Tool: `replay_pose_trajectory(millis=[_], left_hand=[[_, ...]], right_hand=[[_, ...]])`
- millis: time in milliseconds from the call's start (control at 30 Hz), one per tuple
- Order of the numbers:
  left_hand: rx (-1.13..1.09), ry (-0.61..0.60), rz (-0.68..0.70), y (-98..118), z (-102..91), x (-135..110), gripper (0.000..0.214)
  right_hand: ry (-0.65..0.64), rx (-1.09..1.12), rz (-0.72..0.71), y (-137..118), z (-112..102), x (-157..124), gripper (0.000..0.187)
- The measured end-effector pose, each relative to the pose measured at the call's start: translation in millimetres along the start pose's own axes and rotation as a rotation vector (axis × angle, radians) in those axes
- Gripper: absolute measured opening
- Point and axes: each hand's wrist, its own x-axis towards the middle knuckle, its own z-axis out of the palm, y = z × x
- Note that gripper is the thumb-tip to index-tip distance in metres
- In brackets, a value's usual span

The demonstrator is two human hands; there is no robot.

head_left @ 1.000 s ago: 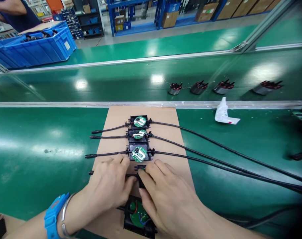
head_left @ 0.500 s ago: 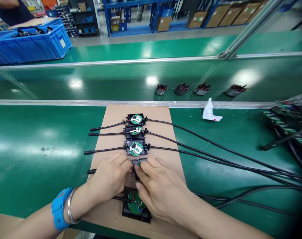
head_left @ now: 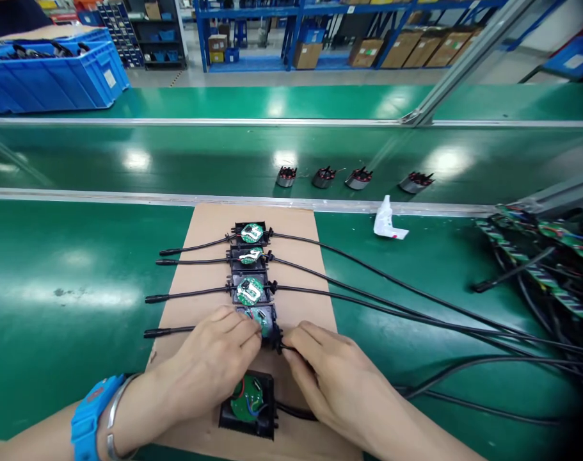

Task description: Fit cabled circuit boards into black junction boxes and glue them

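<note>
A row of small black plastic cases with green round circuit boards runs down a cardboard sheet (head_left: 176, 320). My left hand (head_left: 219, 349) has its fingers bent over the fourth case (head_left: 271, 314), fingertips at the edge of its circuit board (head_left: 258, 315); the thumb is hidden. Just right of that case, my right hand (head_left: 327, 362) pinches the black cable (head_left: 286, 347) close to its strain relief. Beyond lie three cases, the nearest with its board (head_left: 249, 291) on top. Closer to me is another case (head_left: 247, 428), its board showing red and blue wires.
Black cables (head_left: 416, 308) trail right toward a pile of circuit boards and cables (head_left: 550, 269). A white crumpled piece (head_left: 387, 221) lies near the metal rail. Several motor stators (head_left: 324, 177) stand behind it. At the back left is a blue bin (head_left: 55, 80).
My right hand has moved off the board to the cable at the case's right side. My left hand has shifted right onto the board's edge. The view has turned slightly right.
</note>
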Motion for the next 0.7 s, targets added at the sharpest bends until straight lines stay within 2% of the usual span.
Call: replay_pose_trajectory(millis=[67,200,400,467,600,700], left_hand=[[-0.042,-0.017,-0.016,-3,0.7,-2,0.027],[-0.085,-0.011,-0.025,-5,-1.3,-6,0.028],[-0.048,-0.064,-0.033,2,-3.5,-1,0.059],[-0.033,-0.071,-0.048,5,-2.3,3,0.058],[-0.029,-0.108,-0.123,10,-1.0,8,0.042],[-0.034,-0.087,-0.125,12,-0.6,6,0.049]], right_hand=[[0.032,-0.006,-0.013,3,2,4,0.022],[0.051,-0.013,0.052,11,5,12,0.022],[-0.096,-0.088,0.035,13,2,21,0.017],[-0.116,-0.180,0.016,13,4,23,0.016],[0.002,-0.330,-0.061,15,11,21,0.017],[0.118,-0.335,-0.140,22,13,16,0.018]])
